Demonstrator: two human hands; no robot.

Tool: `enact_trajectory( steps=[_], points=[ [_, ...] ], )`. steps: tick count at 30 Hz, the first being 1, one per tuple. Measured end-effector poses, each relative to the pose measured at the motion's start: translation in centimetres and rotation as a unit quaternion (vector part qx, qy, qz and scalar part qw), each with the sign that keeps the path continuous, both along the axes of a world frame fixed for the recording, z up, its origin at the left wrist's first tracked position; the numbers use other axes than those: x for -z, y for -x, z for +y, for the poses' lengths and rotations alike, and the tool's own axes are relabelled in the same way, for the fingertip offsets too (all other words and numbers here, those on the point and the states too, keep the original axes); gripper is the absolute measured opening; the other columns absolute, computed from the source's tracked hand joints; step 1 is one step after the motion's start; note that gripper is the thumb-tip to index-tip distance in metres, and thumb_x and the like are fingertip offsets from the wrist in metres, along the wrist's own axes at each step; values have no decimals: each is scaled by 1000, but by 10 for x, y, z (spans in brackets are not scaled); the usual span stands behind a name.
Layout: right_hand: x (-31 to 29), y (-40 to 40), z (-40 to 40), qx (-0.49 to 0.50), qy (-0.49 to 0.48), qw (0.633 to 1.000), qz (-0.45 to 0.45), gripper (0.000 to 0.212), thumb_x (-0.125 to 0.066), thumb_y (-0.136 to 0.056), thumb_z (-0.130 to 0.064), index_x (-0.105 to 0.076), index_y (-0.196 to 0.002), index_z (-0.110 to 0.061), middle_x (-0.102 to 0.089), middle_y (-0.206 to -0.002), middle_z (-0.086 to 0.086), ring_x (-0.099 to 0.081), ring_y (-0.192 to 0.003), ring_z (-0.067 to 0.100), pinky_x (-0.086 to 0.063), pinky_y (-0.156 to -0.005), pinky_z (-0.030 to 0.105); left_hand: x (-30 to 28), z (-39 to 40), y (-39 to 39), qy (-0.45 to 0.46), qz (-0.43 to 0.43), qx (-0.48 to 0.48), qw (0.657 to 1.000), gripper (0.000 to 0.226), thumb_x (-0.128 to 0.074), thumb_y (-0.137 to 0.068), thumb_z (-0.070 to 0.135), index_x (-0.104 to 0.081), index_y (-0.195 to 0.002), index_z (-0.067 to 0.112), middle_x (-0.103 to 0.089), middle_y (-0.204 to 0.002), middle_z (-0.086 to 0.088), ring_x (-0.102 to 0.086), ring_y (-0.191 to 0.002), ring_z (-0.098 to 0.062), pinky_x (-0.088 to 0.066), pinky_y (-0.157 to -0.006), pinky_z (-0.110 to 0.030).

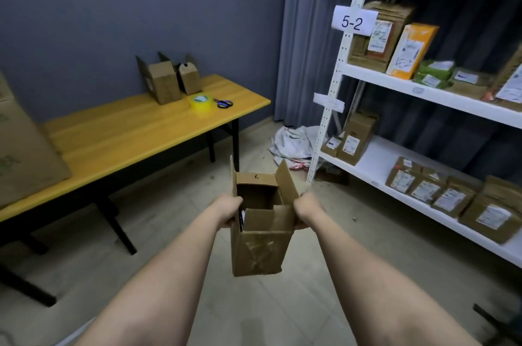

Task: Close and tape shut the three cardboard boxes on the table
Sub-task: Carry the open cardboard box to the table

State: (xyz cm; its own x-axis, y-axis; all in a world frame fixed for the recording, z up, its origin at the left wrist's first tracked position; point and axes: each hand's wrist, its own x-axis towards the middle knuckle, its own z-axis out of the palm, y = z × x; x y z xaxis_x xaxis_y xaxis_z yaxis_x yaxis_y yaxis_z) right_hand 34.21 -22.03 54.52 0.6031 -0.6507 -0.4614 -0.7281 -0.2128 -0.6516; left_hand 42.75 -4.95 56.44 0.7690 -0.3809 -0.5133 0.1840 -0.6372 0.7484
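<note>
Both hands are holding an open cardboard box (258, 235) in the air over the floor, well apart from the table (135, 134). Left hand (230, 211) is gripping the box's left wall near the top; right hand (306, 211) is gripping the right wall, fingers curled round the edge. Flaps are standing up, w/ the inside showing. Two more open boxes (165, 81) (189, 77) are sitting at the table's far end, touching each other. Yellow tape roll (201, 102) & scissors (223, 103) are lying just beside them.
</note>
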Motion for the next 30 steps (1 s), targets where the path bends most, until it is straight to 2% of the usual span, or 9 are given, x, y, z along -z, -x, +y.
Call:
enact_trajectory(
  steps=[4,8,10,13,17,19,23,27,30],
  points=[
    [-4,-59,-19,-15,4,1000,-21,22,-33,-92,-6,-54,-98,-7,-59,-91,20,-67,-77,40,-60,-69,49,-5,-13,-46,8,-23,-28,999,19,-41,-99,21,-52,-90,9,-57,-94,-13,-56,-86,-23,-47,-76,-33],
    [-8,-124,-46,-45,5,998,-35,21,-34,-93,-8,-52,-82,-7,-61,-80,21,-68,-74,39,-60,-71,49,-7,-34,-99,25,-48,-93,994,28,-41,-100,24,-53,-116,5,-61,-101,-13,-59,-93,-24,-48,-80,-35],
    [-11,-157,-60,-66,8,997,-46,19,-34,-94,-10,-50,-85,-8,-58,-77,18,-67,-75,39,-60,-72,48,-10,-48,-128,34,-45,-127,990,25,-40,-100,26,-52,-113,8,-60,-93,-10,-58,-86,-22,-47,-81,-36],
    [-21,-205,-79,-104,15,993,-53,19,-34,-95,-13,-52,-97,-8,-61,-87,19,-67,-76,37,-60,-72,43,-21,-66,-167,50,-28,-179,982,20,-37,-100,25,-49,-107,10,-55,-82,-6,-54,-77,-20,-45,-79,-35],
    [-40,-271,-95,-158,43,983,-81,31,-35,-93,-18,-55,-113,-7,-60,-106,19,-64,-88,40,-60,-71,48,-32,-77,-221,81,-19,-222,971,35,-33,-100,29,-51,-117,4,-61,-96,-15,-56,-82,-28,-48,-71,-34],
    [-50,-300,-96,-182,63,977,-88,31,-35,-94,-21,-56,-113,-9,-59,-109,17,-61,-92,41,-59,-73,49,-36,-77,-243,99,-21,-245,964,38,-32,-99,29,-51,-121,4,-63,-106,-20,-60,-86,-32,-51,-73,-37],
    [-57,-351,-87,-205,91,970,-97,33,-36,-94,-26,-58,-113,-12,-61,-115,16,-60,-99,39,-54,-87,48,-44,-72,-283,108,-41,-296,948,34,-30,-99,24,-48,-118,3,-59,-111,-21,-60,-97,-37,-53,-79,-43],
    [-58,-404,-70,-218,89,967,-102,34,-36,-95,-27,-58,-114,-11,-62,-114,15,-62,-98,39,-54,-86,46,-52,-57,-324,86,-82,-334,935,34,-31,-98,23,-48,-120,4,-58,-115,-19,-57,-101,-38,-55,-77,-44],
    [-56,-448,-53,-232,84,962,-115,33,-36,-94,-26,-59,-114,-11,-63,-112,15,-62,-97,38,-55,-84,47,-52,-41,-361,91,-87,-344,931,32,-31,-98,21,-49,-116,2,-58,-106,-17,-58,-96,-35,-55,-74,-41]
  ],
)
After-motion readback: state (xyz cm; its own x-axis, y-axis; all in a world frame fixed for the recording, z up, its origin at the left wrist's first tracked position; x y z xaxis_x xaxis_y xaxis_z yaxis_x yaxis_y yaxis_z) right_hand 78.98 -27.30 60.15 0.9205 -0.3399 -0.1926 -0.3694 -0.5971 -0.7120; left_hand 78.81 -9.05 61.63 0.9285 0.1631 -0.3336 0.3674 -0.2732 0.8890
